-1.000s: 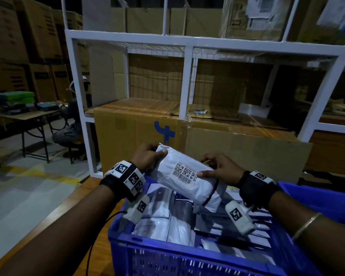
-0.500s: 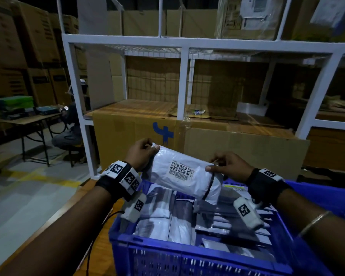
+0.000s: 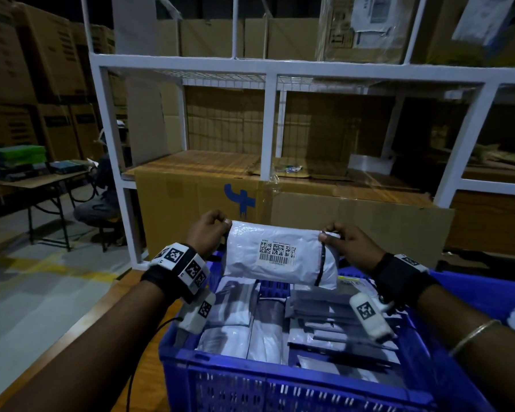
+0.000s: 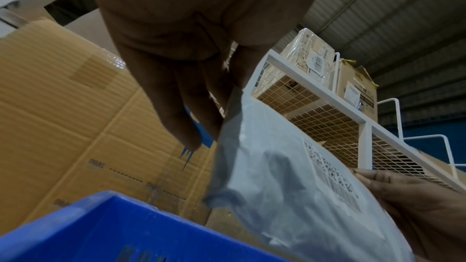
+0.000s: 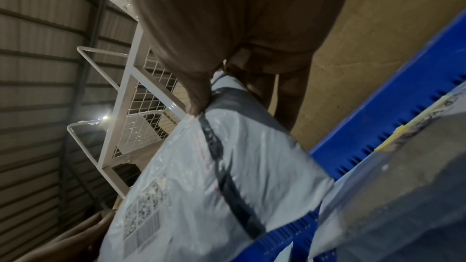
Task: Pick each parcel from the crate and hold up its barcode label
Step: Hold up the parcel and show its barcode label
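Observation:
A white plastic parcel (image 3: 280, 257) hangs upright above the blue crate (image 3: 280, 385), held by its two top corners. Its barcode label (image 3: 277, 252) faces me, level and readable. My left hand (image 3: 211, 230) pinches the top left corner, and my right hand (image 3: 339, 239) pinches the top right corner beside a dark strip. The left wrist view shows the parcel (image 4: 290, 196) hanging from my fingers (image 4: 181, 111), with the label (image 4: 330, 174) seen edge-on. In the right wrist view my thumb (image 5: 196, 95) presses the parcel's (image 5: 214, 186) corner. Several more grey and white parcels (image 3: 265, 331) lie in the crate.
A large cardboard box (image 3: 280, 200) stands just behind the crate under a white metal rack (image 3: 268, 120) loaded with cartons. At the left a seated person (image 3: 101, 197) is at a table (image 3: 36, 179). The crate rests on a wooden surface (image 3: 149, 310).
Both hands have lifted the parcel higher and turned it from a slant to level and upright, so the label now faces me squarely. The right hand shifted to the top right corner.

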`<state>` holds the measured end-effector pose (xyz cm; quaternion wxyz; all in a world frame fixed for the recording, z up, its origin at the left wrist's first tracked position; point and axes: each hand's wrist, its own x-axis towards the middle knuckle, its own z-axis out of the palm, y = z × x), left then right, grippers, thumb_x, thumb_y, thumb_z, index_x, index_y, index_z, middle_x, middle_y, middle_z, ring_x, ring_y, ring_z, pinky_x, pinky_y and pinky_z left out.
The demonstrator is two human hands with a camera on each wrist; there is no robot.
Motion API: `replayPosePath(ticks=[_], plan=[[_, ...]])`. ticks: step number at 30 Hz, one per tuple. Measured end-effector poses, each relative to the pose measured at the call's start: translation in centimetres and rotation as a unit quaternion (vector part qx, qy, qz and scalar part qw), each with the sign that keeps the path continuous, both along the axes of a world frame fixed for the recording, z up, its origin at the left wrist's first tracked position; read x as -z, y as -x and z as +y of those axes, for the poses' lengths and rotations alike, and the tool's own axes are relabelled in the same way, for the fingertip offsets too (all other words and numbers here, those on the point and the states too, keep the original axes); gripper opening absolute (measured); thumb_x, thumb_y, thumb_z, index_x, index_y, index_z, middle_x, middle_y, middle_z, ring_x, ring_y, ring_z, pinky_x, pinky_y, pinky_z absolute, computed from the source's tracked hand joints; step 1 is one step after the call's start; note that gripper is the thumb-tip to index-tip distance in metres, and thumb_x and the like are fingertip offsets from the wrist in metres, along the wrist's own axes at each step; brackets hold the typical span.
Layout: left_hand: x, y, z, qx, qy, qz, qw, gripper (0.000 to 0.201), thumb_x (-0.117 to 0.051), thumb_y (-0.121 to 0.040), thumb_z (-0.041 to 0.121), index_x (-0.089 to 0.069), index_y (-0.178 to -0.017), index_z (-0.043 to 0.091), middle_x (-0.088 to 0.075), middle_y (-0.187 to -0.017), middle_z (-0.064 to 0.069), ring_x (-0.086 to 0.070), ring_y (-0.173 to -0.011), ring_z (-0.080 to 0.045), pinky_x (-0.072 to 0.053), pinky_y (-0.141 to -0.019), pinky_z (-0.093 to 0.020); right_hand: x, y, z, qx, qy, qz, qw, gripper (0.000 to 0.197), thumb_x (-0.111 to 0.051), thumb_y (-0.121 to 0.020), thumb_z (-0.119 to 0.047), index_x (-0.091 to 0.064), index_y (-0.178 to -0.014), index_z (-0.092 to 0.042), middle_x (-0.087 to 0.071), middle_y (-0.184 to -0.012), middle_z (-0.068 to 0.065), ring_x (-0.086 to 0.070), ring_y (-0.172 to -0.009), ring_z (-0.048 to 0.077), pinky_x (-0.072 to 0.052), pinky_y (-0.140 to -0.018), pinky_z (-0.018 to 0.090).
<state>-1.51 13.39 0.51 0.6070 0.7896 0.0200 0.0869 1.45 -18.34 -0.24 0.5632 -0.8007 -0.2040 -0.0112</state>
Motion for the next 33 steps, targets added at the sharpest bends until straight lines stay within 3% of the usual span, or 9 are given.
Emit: replayPosePath(ticks=[4, 11, 15, 18, 21, 25, 27, 29, 33], plan=[[-0.1, 1.0, -0.6, 0.010, 0.028, 0.001, 1.000, 0.024, -0.057, -0.096, 0.036, -0.051, -0.098, 0.013, -0.066, -0.094, -0.015, -0.059, -0.060, -0.023, -0.048, -0.052, -0.032, 0.2, -0.1, 0.1, 0.034, -0.031, 0.009, 0.999, 0.016, -0.055, -0.098, -0.013, -0.050, -0.084, -0.008, -0.054, -0.072, 0.013, -0.055, -0.054, 0.014, -0.041, -0.047, 0.019], [0.6, 2.3, -0.2, 0.078, -0.064, 0.049, 0.994, 0.041, -0.083, -0.074, 0.028, -0.065, -0.106, 0.009, -0.070, -0.090, -0.011, -0.069, -0.078, -0.020, -0.057, -0.057, -0.033, 0.6, -0.6, -0.6, 0.091, -0.072, 0.029, 0.993, 0.015, -0.063, -0.094, -0.031, -0.060, -0.081, -0.023, -0.054, -0.081, 0.019, -0.048, -0.073, 0.029, -0.038, -0.064, 0.042], [0.9, 2.4, -0.2, 0.102, -0.063, 0.053, 0.991, 0.031, -0.083, -0.074, 0.024, -0.069, -0.098, 0.011, -0.073, -0.081, -0.009, -0.069, -0.077, -0.018, -0.055, -0.058, -0.029, 0.5, -0.7, -0.5, 0.093, -0.080, 0.020, 0.992, 0.013, -0.059, -0.097, -0.023, -0.059, -0.088, -0.015, -0.060, -0.081, 0.016, -0.055, -0.071, 0.027, -0.044, -0.060, 0.033], [1.0, 2.3, 0.1, 0.120, -0.080, 0.068, 0.987, 0.032, -0.084, -0.073, 0.025, -0.066, -0.098, 0.013, -0.073, -0.079, -0.010, -0.070, -0.078, -0.020, -0.053, -0.059, -0.029, 0.4, -0.4, -0.5, 0.087, -0.083, 0.018, 0.993, 0.015, -0.061, -0.096, -0.028, -0.060, -0.087, -0.016, -0.060, -0.080, 0.016, -0.053, -0.071, 0.027, -0.042, -0.065, 0.039], [1.1, 2.2, 0.2, 0.120, -0.088, 0.051, 0.988, 0.025, -0.082, -0.075, 0.022, -0.065, -0.091, 0.014, -0.072, -0.073, -0.009, -0.070, -0.075, -0.021, -0.051, -0.056, -0.027, 0.0, 0.3, -0.2, 0.080, -0.097, 0.011, 0.992, 0.017, -0.053, -0.100, -0.022, -0.054, -0.085, -0.014, -0.060, -0.067, 0.001, -0.055, -0.057, 0.018, -0.043, -0.054, 0.024], [1.3, 2.0, 0.0, 0.105, -0.089, 0.015, 0.990, 0.018, -0.078, -0.080, 0.014, -0.065, -0.091, 0.011, -0.068, -0.060, 0.000, -0.068, -0.061, -0.012, -0.050, -0.049, -0.025, -0.4, 1.2, 0.5, 0.057, -0.091, 0.022, 0.994, 0.019, -0.049, -0.102, -0.027, -0.048, -0.093, -0.010, -0.044, -0.070, 0.014, -0.043, -0.050, 0.021, -0.034, -0.040, 0.018], [1.3, 1.8, 0.1, 0.096, -0.086, 0.006, 0.992, 0.015, -0.077, -0.081, 0.012, -0.065, -0.089, 0.010, -0.068, -0.063, -0.003, -0.067, -0.059, -0.012, -0.052, -0.052, -0.026, -0.4, 1.6, 0.7, 0.033, -0.110, 0.058, 0.992, 0.013, -0.060, -0.095, -0.009, -0.048, -0.100, -0.011, -0.053, -0.076, 0.011, -0.056, -0.048, 0.012, -0.042, -0.038, 0.019], [1.2, 1.7, 0.3, 0.099, -0.080, 0.005, 0.992, 0.017, -0.076, -0.080, 0.009, -0.066, -0.094, 0.006, -0.068, -0.067, -0.009, -0.066, -0.058, -0.012, -0.053, -0.055, -0.028, -0.3, 1.3, 0.4, 0.012, -0.097, 0.071, 0.993, 0.041, -0.074, -0.078, 0.006, -0.050, -0.106, -0.010, -0.061, -0.086, 0.013, -0.063, -0.062, 0.016, -0.052, -0.047, 0.026], [0.9, 1.7, 0.8, 0.111, -0.092, 0.009, 0.990, 0.019, -0.078, -0.076, 0.004, -0.069, -0.093, 0.002, -0.067, -0.058, -0.008, -0.057, -0.046, -0.009, -0.047, -0.048, -0.020, -0.3, 0.9, -0.3, 0.017, -0.089, 0.059, 0.994, 0.049, -0.079, -0.068, 0.008, -0.053, -0.106, -0.009, -0.066, -0.082, 0.010, -0.063, -0.070, 0.019, -0.055, -0.056, 0.031]])
